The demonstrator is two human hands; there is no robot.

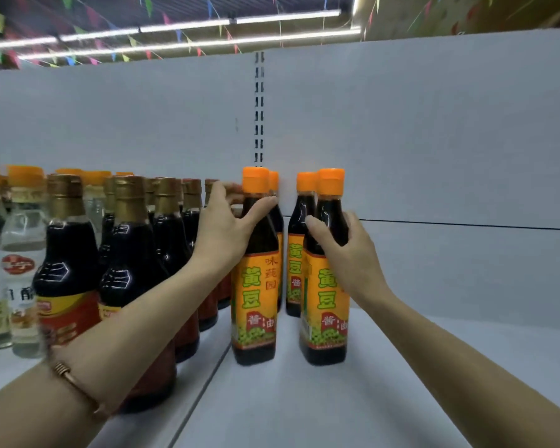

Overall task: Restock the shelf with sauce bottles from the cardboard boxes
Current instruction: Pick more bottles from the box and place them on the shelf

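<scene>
Two hands grip front sauce bottles: left hand [227, 227]; right hand [340, 244].

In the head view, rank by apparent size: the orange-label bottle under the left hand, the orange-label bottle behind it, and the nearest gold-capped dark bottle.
1. Nearest gold-capped dark bottle, though nearness inflates it.
2. Front orange-label bottle.
3. Rear orange-label bottle, mostly hidden, so unsure.

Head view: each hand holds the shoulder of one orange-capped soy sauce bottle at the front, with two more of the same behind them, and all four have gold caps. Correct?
Not quite. The head view shows orange caps on all four; the left hand holds the front left bottle, the right hand the front right bottle. Gold caps belong to the dark bottles further left.
</scene>
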